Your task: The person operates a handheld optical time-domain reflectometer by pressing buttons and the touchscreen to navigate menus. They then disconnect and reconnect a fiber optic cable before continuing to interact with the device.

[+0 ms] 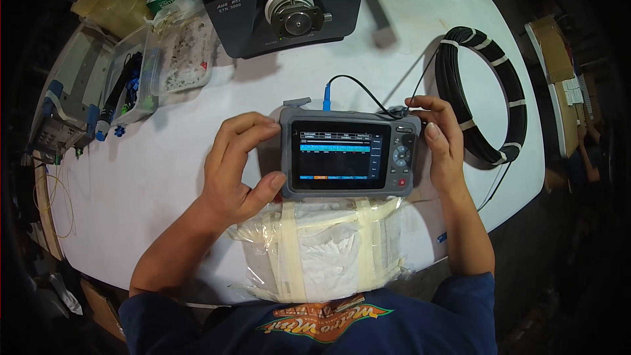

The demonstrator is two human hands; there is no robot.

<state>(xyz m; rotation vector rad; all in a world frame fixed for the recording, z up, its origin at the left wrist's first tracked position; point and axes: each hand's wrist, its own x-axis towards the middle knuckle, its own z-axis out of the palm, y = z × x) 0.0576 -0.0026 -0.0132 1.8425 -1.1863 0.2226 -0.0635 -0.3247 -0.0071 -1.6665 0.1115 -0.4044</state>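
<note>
A grey handheld OTDR fibre tester point(342, 151) leans at the front of the table with its screen lit, showing a table of readings. My left hand point(236, 164) is at its left side, fingertips by the upper corner and thumb against the lower edge. Around the upper right corner curls my right hand point(444, 138), beside a black cable. A blue fibre connector point(327, 97) is plugged into the tester's top, and its black lead loops right to the corner. Below the tester lies a plastic-wrapped, taped bundle point(328, 250).
A coil of black cable point(450, 85) lies on the right. At the back stands a dark machine with a screen point(282, 23). Clear plastic bins point(187, 52) hold small parts at the left, near tape rolls point(112, 0) and a metal instrument point(62, 112).
</note>
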